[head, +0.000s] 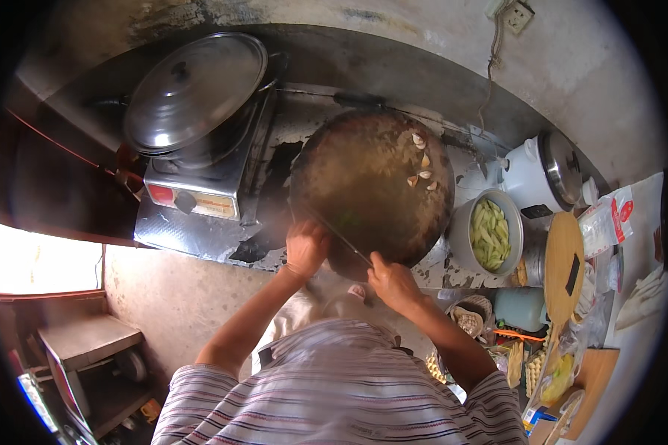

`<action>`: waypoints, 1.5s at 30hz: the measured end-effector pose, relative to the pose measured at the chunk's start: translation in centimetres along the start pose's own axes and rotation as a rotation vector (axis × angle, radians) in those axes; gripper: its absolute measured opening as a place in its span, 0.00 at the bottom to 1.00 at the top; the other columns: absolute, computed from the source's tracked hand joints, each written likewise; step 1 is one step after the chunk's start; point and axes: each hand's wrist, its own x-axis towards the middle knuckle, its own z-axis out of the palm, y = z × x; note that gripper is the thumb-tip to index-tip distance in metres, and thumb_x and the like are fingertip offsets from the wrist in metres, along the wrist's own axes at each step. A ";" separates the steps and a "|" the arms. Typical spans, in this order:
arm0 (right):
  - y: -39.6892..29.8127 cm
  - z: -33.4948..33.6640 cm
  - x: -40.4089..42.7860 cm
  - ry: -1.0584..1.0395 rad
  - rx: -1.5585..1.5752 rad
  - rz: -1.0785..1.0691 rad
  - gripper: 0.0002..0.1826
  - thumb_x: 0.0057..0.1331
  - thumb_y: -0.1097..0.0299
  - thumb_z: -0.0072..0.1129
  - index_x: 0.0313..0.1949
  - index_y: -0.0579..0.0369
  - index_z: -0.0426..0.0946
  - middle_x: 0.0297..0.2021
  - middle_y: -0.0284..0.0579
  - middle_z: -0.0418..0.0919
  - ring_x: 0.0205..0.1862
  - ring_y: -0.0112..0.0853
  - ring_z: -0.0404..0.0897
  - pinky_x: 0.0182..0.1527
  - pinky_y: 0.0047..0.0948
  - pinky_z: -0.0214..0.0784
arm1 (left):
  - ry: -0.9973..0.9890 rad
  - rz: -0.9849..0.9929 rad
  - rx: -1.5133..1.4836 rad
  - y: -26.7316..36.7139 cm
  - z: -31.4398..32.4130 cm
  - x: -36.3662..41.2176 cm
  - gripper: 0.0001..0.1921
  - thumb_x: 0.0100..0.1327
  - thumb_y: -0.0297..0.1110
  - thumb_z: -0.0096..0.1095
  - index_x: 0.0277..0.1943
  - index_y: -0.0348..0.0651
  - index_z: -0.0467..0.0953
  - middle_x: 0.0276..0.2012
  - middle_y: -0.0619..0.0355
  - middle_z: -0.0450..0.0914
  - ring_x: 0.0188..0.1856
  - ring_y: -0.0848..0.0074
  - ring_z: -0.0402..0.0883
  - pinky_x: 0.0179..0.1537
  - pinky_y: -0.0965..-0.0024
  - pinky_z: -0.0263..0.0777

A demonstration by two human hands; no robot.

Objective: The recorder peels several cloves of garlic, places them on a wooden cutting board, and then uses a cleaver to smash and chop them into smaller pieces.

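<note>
A large round wooden chopping board (367,167) lies on the counter before me. My right hand (392,281) grips the handle of a knife (339,235), whose blade slants up and left across the board's near edge. At the near left edge, my left hand (308,248) rests beside the blade with its fingers curled; whatever lies under them is hidden. A blurred bit of something green (346,216) shows on the board just beyond the blade. Several garlic cloves (425,160) are scattered at the board's far right.
Left of the board, a lidded pan (195,94) stands on a gas stove (192,192). To the right are a metal pot (460,233) of sliced green vegetable (490,235), a white rice cooker (526,172) and an upright wooden paddle-shaped board (562,261).
</note>
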 end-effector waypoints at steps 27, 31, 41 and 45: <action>1.5 -4.9 2.5 -0.054 -0.085 -0.093 0.09 0.58 0.68 0.50 0.37 0.57 0.66 0.18 0.56 0.73 0.23 0.52 0.74 0.25 0.46 0.66 | -0.045 -0.188 0.039 0.5 0.7 0.2 0.04 0.48 0.32 0.59 0.30 0.46 0.76 0.28 0.55 0.74 0.30 0.61 0.75 0.32 0.62 0.69; 3.1 -2.2 2.8 0.054 -0.069 -0.166 0.10 0.56 0.69 0.51 0.37 0.59 0.67 0.18 0.56 0.73 0.22 0.51 0.74 0.24 0.46 0.66 | -0.077 -0.209 0.072 1.0 1.0 0.4 0.04 0.48 0.34 0.63 0.27 0.45 0.78 0.26 0.56 0.74 0.30 0.62 0.76 0.33 0.63 0.69; 2.0 -3.4 1.8 0.029 -0.030 -0.188 0.11 0.58 0.71 0.50 0.39 0.62 0.65 0.14 0.54 0.72 0.20 0.48 0.74 0.22 0.44 0.65 | -0.082 -0.362 0.050 1.6 0.1 0.1 0.03 0.47 0.31 0.60 0.26 0.44 0.77 0.26 0.55 0.75 0.31 0.61 0.76 0.33 0.62 0.70; 2.5 -1.0 2.8 -0.015 -0.079 -0.133 0.10 0.58 0.71 0.50 0.38 0.62 0.65 0.14 0.55 0.71 0.20 0.49 0.74 0.22 0.44 0.65 | -0.063 -0.356 0.061 1.8 0.9 0.4 0.02 0.47 0.29 0.59 0.26 0.43 0.77 0.26 0.54 0.75 0.30 0.60 0.76 0.33 0.61 0.69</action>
